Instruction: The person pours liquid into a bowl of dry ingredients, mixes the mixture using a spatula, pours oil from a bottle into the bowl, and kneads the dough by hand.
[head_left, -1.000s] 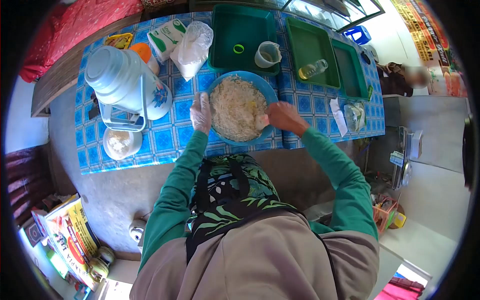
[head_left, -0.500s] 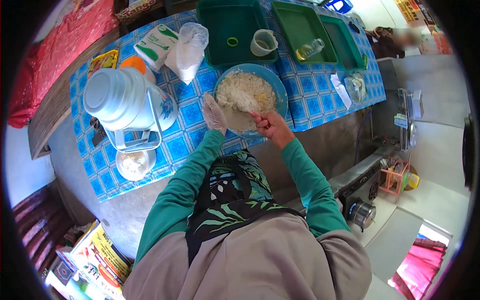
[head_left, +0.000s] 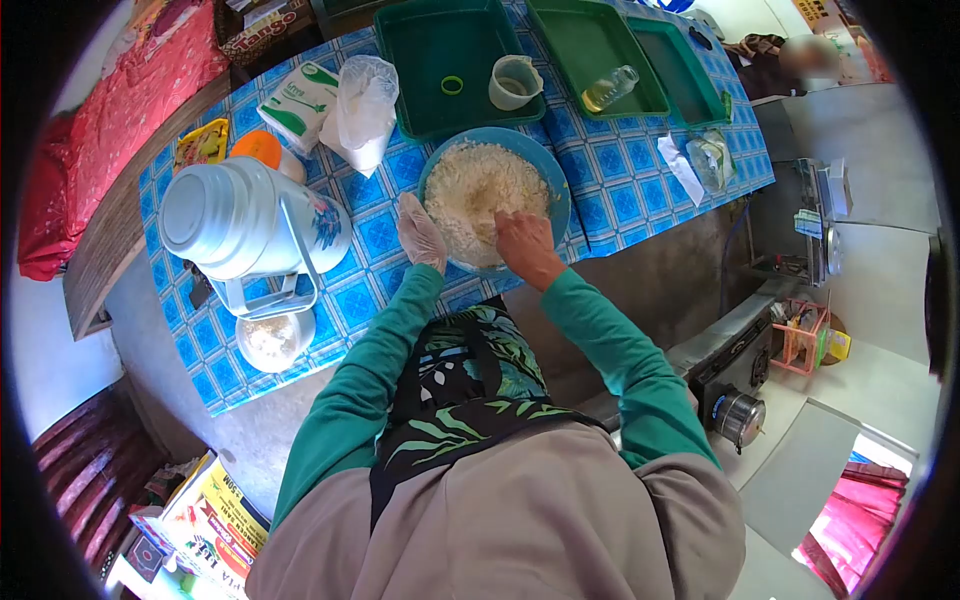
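Observation:
A blue bowl (head_left: 562, 200) holds a crumbly, pale flour mixture (head_left: 480, 185) with a hollow near its middle. My left hand (head_left: 421, 232), in a clear plastic glove, lies against the bowl's left rim with its fingers stretched out. Over the bowl's lower right side, my bare right hand (head_left: 527, 245) is closed around a utensil. Its working end is down in the mixture, so I cannot tell its exact kind. Left of the bowl stand a white plastic bag (head_left: 362, 110) and a large pale-blue thermos jug (head_left: 255, 215) with its handle swung down.
Behind the bowl, a dark green tray (head_left: 425, 70) holds a green ring (head_left: 452, 85) and a plastic measuring cup (head_left: 514, 82). Another green tray (head_left: 560, 40) bears a bottle of yellowish liquid (head_left: 608, 90). A container of white powder (head_left: 272, 340) sits by the table's left front edge.
My right hand has moved slightly left and down into the bowl. The lifted white flour has dropped, and a hollow now shows in the mixture. My left hand stays at the rim.

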